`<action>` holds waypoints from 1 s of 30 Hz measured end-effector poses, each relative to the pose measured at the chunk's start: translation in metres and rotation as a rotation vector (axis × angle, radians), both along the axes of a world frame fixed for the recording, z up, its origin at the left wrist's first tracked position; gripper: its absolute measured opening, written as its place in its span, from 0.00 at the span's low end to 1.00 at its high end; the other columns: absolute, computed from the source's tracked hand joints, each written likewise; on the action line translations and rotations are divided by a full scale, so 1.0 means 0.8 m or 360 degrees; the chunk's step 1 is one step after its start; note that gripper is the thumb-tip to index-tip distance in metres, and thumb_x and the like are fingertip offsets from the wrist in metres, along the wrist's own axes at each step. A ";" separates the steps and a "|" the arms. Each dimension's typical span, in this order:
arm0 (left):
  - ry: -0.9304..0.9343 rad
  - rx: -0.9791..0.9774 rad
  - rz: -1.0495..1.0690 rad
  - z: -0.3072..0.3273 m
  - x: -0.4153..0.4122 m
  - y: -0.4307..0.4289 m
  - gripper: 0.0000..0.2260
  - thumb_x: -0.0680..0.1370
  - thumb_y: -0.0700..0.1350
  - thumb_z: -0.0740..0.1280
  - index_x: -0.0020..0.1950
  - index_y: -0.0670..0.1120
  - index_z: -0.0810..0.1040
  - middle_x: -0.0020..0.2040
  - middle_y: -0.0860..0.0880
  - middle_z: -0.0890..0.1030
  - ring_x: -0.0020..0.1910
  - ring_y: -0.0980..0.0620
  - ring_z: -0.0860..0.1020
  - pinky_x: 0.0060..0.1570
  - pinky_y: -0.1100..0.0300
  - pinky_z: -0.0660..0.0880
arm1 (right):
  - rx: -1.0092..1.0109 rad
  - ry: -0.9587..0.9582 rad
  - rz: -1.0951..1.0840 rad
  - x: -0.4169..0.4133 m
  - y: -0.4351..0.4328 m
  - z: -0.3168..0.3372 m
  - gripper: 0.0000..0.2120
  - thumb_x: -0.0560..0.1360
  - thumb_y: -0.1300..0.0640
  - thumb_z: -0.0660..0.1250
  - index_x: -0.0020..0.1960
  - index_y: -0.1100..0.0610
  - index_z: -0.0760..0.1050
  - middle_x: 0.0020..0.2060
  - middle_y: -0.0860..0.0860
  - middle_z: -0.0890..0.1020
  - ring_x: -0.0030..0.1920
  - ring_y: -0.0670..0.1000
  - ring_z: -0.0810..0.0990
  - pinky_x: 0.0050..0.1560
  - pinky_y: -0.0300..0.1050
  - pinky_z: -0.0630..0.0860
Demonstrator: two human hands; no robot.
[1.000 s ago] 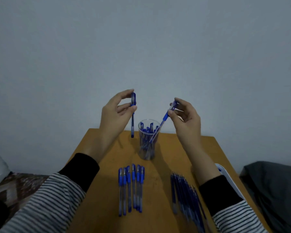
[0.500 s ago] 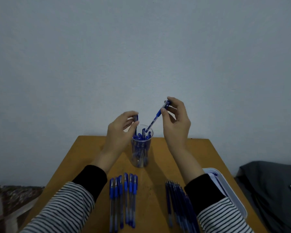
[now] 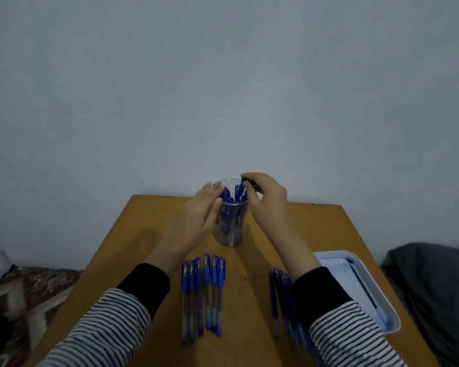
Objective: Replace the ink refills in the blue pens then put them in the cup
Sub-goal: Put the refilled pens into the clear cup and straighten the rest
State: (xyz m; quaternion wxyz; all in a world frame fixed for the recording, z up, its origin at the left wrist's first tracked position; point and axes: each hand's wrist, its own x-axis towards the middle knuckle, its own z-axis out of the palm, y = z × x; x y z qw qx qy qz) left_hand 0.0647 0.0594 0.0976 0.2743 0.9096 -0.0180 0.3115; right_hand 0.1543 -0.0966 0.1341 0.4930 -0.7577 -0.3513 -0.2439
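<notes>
A clear cup (image 3: 229, 234) stands at the back middle of the wooden table (image 3: 149, 234), holding several blue pens. My left hand (image 3: 200, 218) is at the cup's left rim, its thumb and forefinger pinching the cap of a blue pen (image 3: 226, 194) that stands inside. From the right, my right hand (image 3: 268, 200) reaches over the rim and pinches the top of another blue pen (image 3: 239, 190), also inside the cup. Between my forearms, several capped blue pens (image 3: 203, 292) lie in a row. A bundle of thin ink refills (image 3: 280, 295) lies beside my right sleeve.
A white tray (image 3: 368, 287) with blue ink stains sits on the table's right side, near the edge. Off the table, dark cloth (image 3: 435, 287) lies to the right and patterned fabric (image 3: 24, 290) to the left. A bare wall stands right behind the cup.
Both hands have come down to the cup's rim, and the two pens they held above it now stand inside the cup. The camera has tilted, so the table sits lower in view.
</notes>
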 end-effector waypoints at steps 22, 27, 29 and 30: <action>0.0813 -0.0567 0.0120 -0.090 -0.151 0.032 0.22 0.82 0.56 0.63 0.76 0.56 0.70 0.76 0.55 0.69 0.76 0.60 0.61 0.74 0.60 0.58 | -0.0518 0.0447 0.0294 -0.110 -0.033 -0.127 0.12 0.78 0.60 0.67 0.61 0.57 0.78 0.54 0.48 0.80 0.55 0.44 0.78 0.59 0.44 0.77; 0.0922 -0.0528 0.0031 -0.099 -0.155 0.033 0.30 0.76 0.62 0.66 0.77 0.58 0.65 0.78 0.59 0.64 0.79 0.59 0.55 0.79 0.51 0.55 | -0.0754 0.0601 0.0331 -0.104 -0.032 -0.130 0.14 0.79 0.56 0.67 0.64 0.56 0.77 0.58 0.49 0.80 0.59 0.47 0.77 0.62 0.46 0.75; 0.0954 -0.0475 0.0026 -0.099 -0.154 0.035 0.33 0.75 0.64 0.68 0.78 0.57 0.64 0.79 0.58 0.63 0.79 0.58 0.54 0.78 0.51 0.55 | -0.0812 0.0668 0.0351 -0.103 -0.031 -0.128 0.16 0.79 0.56 0.67 0.66 0.56 0.76 0.61 0.49 0.79 0.62 0.48 0.76 0.64 0.42 0.72; 0.0968 -0.0448 0.0018 -0.097 -0.153 0.036 0.34 0.74 0.63 0.69 0.78 0.57 0.64 0.79 0.57 0.62 0.79 0.58 0.54 0.78 0.52 0.55 | -0.0849 0.0712 0.0355 -0.102 -0.031 -0.127 0.17 0.79 0.56 0.67 0.68 0.56 0.75 0.63 0.49 0.78 0.63 0.48 0.75 0.64 0.39 0.70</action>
